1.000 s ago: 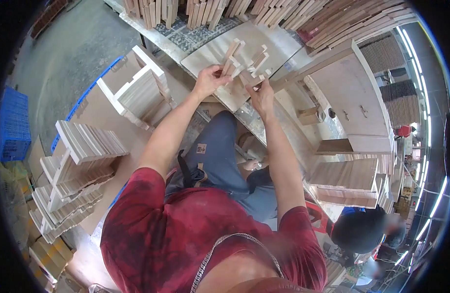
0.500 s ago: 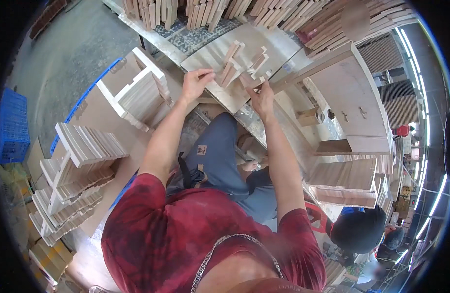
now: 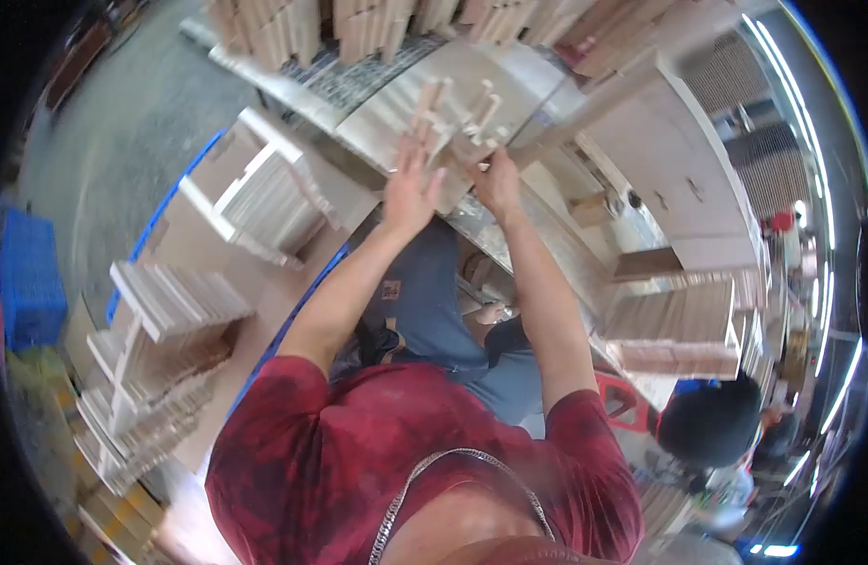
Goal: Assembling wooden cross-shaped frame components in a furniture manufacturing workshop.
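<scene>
My left hand is held out flat, fingers stretched and thumb apart, at the near side of a small group of notched wooden pieces. These stand on a pale board on the workbench. Just right of it, my right hand is closed with thumb and fingers on a small wooden piece. Farther back, another pale notched wooden piece stands on the same board. Motion blur softens the pieces, and my left fingers partly cover the nearest ones.
Stacked wooden slats and more stacked slats stand to my left. Rows of wooden strips line the bench's far edge. A large wooden panel and stacked boards are at the right. A blue crate sits far left.
My left hand has moved right and nearer, its fingers going from curled to stretched out beside the wooden pieces. My right hand keeps its hold. The whole view has shifted slightly.
</scene>
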Demonstrator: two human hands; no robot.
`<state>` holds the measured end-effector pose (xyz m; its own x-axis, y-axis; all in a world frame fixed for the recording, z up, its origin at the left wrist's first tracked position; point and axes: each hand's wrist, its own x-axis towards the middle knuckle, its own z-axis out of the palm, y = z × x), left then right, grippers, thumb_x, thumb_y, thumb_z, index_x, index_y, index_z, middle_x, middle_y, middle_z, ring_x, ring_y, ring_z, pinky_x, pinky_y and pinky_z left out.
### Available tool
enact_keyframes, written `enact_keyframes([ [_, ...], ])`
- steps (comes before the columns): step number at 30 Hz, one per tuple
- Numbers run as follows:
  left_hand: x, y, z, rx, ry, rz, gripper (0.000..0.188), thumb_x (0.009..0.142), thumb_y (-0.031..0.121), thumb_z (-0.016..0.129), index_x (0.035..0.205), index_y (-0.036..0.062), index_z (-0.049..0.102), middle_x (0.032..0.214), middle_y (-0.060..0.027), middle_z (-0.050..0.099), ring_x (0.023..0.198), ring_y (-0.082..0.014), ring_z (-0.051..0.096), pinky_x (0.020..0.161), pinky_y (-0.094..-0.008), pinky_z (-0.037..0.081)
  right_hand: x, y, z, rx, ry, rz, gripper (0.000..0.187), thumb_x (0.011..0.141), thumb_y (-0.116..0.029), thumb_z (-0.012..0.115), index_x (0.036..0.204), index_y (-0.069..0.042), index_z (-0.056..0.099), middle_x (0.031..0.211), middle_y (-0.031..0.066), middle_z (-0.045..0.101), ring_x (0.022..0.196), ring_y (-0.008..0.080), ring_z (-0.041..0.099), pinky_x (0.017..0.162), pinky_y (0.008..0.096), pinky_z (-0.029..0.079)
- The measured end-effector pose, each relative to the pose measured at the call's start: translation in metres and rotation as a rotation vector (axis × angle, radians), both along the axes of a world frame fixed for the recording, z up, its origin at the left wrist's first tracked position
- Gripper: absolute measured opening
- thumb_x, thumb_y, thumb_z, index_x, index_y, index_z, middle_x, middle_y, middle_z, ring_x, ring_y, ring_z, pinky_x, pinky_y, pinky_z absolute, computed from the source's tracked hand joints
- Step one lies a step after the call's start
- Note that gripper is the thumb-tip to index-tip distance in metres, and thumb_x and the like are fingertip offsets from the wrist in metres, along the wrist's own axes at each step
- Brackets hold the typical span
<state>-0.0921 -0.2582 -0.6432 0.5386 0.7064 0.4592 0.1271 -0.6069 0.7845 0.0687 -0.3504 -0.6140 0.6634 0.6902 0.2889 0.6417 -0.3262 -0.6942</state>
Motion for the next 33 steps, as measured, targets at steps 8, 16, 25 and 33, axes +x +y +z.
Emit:
enact_keyframes([
  [8,-0.052,0.057,-0.030,-0.431,-0.273,0.094,0.021,0.101,0.019,0.063,0.100,-0.0018,0.066,0.088,-0.0096,0.069,0.078,-0.0162,0.066,0.082,-0.0314,0.057,-0.024,-0.032,0.011,-0.158,-0.043,0.038,0.074,0.078,-0.032,0.083,0.136,-0.001,0.049,0.125,0.0262,0.060,0.107,0.0400,0.064,0.093,0.0468,0.053],
  [16,-0.056,-0.036,0.027,-0.368,-0.069,-0.231,0.031,0.098,0.017,0.068,0.073,0.0025,0.058,0.061,-0.0009,0.057,0.054,-0.0064,0.051,0.052,-0.0245,0.041,-0.095,-0.310,0.139,-0.106,-0.507,-0.183,0.008,0.085,-0.017,0.071,0.086,-0.010,0.067,0.074,0.0118,0.062,0.063,0.0308,0.061,0.057,0.0417,0.050],
  [25,0.024,-0.175,0.101,-0.573,0.046,-0.870,0.021,0.100,0.016,0.064,0.087,-0.0006,0.068,0.074,-0.0045,0.069,0.062,-0.0095,0.065,0.058,-0.0223,0.050,0.029,-0.518,0.290,-0.583,-0.730,-0.626,0.037,0.080,-0.014,0.072,0.117,-0.010,0.070,0.114,0.0097,0.070,0.107,0.0350,0.059,0.096,0.0434,0.049],
  [33,0.025,-0.184,0.109,-0.503,0.269,-0.797,0.021,0.094,0.015,0.073,0.079,-0.0003,0.069,0.065,-0.0014,0.066,0.054,-0.0060,0.059,0.051,-0.0216,0.047,0.035,-0.511,0.302,-0.720,-0.603,-0.500,0.028,0.079,-0.012,0.072,0.106,-0.007,0.069,0.096,0.0170,0.069,0.105,0.0362,0.061,0.091,0.0442,0.050],
])
